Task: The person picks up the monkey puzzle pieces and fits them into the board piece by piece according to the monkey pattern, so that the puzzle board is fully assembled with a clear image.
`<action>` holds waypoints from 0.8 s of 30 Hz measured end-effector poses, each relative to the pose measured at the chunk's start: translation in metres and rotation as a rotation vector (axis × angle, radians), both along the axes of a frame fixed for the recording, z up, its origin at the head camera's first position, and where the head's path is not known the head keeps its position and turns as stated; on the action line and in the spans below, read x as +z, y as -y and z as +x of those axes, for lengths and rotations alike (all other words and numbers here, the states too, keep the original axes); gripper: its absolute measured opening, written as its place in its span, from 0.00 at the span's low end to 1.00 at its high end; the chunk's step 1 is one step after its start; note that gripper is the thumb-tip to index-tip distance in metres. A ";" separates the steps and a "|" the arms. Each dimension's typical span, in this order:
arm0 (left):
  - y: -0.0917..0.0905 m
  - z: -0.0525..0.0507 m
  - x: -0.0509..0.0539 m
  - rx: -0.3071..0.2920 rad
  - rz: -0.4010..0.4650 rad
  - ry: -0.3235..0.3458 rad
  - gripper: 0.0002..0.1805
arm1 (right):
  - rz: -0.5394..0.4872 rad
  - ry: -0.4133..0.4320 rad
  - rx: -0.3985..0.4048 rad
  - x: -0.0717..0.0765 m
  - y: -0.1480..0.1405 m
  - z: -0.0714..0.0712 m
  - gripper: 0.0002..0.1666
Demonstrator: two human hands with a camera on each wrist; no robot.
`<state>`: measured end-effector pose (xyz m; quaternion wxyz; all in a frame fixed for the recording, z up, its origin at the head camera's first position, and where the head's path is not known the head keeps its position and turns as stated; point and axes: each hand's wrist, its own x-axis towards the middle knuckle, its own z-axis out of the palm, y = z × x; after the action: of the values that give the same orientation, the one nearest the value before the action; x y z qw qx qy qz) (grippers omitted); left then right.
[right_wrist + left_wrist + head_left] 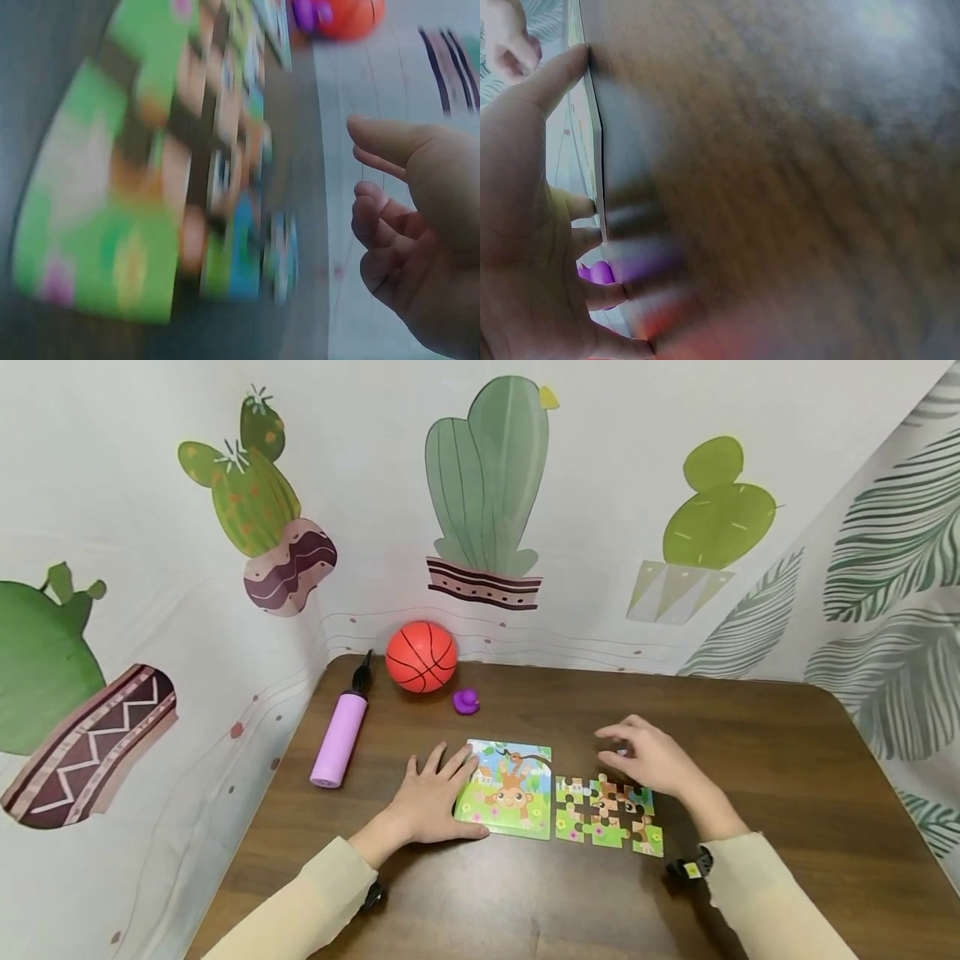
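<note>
My left hand [431,802] lies with fingers spread at the left side of a square monkey picture board [517,797]. Its thumb and fingertips touch the board's edge and the table in the left wrist view. To the board's right, several loose jigsaw pieces [606,833] are laid out in rows with gaps between them, showing parts of a monkey. Above their far side hovers my right hand [648,756], fingers loosely bent. In the right wrist view, nothing shows between the thumb and fingers of the right hand [427,217]; the pieces there are blurred.
A purple toy duck [466,702] sits behind the board, near an orange toy basketball [422,657]. At the left lies a pink hand pump [341,735] with a black end. A wall cloth printed with cacti [585,635] hangs behind the brown wooden table [787,760].
</note>
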<state>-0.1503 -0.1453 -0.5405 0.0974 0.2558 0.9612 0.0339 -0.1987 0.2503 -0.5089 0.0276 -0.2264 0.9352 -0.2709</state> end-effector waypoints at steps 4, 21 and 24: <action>-0.001 0.000 0.001 0.002 0.005 0.007 0.65 | 0.030 0.048 -0.061 -0.003 -0.038 0.005 0.27; -0.002 0.000 0.001 0.013 -0.007 0.018 0.66 | 0.087 0.097 -0.105 -0.023 -0.068 0.007 0.35; -0.003 0.000 0.001 0.017 -0.001 0.012 0.65 | 0.086 0.098 -0.082 -0.023 -0.065 0.004 0.36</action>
<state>-0.1504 -0.1427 -0.5393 0.1030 0.2472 0.9628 0.0358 -0.1946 0.3157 -0.5322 0.0720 -0.1730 0.9520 -0.2422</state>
